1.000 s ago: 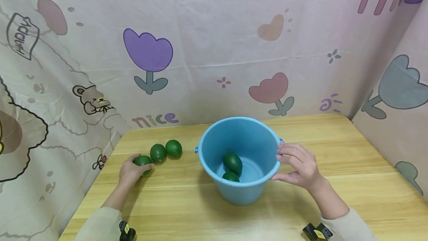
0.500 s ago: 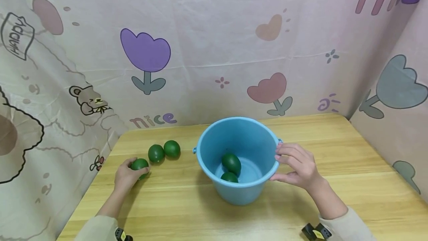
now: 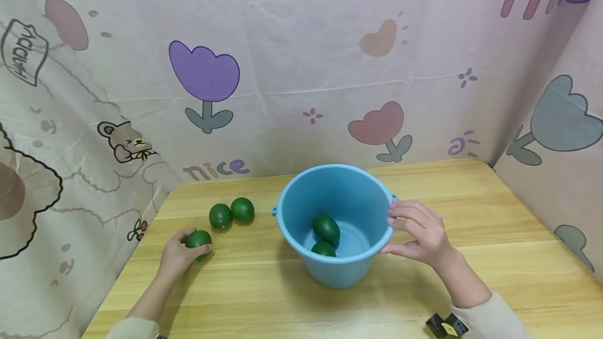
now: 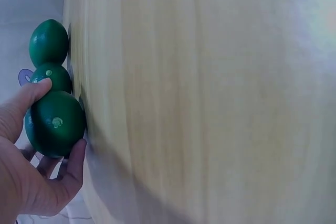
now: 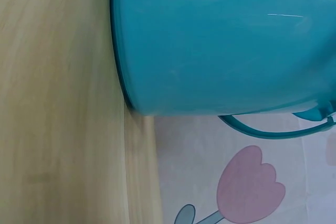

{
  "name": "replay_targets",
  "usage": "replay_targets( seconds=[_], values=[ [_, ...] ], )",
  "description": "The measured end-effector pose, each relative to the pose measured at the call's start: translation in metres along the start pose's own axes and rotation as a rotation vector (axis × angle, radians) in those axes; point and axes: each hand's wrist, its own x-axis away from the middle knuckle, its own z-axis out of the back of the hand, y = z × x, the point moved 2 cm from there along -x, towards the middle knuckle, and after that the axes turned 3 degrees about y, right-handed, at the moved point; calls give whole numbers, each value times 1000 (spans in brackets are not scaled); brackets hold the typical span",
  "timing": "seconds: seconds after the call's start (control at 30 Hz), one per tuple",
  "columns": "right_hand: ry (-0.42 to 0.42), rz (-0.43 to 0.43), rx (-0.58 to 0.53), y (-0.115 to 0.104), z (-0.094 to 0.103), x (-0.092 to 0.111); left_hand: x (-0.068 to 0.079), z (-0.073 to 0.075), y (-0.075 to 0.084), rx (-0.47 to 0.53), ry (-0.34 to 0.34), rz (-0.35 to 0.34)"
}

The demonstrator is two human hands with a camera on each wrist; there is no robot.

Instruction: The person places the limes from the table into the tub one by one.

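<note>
My left hand [image 3: 176, 255] grips a green lime [image 4: 55, 124] between thumb and fingers, as the left wrist view also shows. Two more limes lie just beyond it on the table: a nearer one [image 3: 220, 216] and, beside that, a farther one [image 3: 242, 210]. A light blue bucket [image 3: 339, 273] stands upright near the middle, with two limes [image 3: 326, 230] at its bottom. At the bucket's right side, my right hand [image 3: 421, 234] holds the rim by its fingertips and thumb. That hand is outside the right wrist view, where the bucket's wall [image 5: 220, 45] fills the top.
The wooden table [image 3: 226, 297] carries all of this. Behind it and at both sides hangs a printed cloth [image 3: 292, 56]. The bucket's handle [image 5: 273, 134] hangs on its far side in the right wrist view.
The lime in my left hand has come toward me, away from the other two limes. My right hand and the bucket have stayed in place.
</note>
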Motion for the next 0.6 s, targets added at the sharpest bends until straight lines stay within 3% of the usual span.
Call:
replay_targets(
  seconds=[0.6],
  values=[
    [-2, -20, -10, -1, 0, -4, 11, -2, -2, -43, -30, -48]
  ],
)
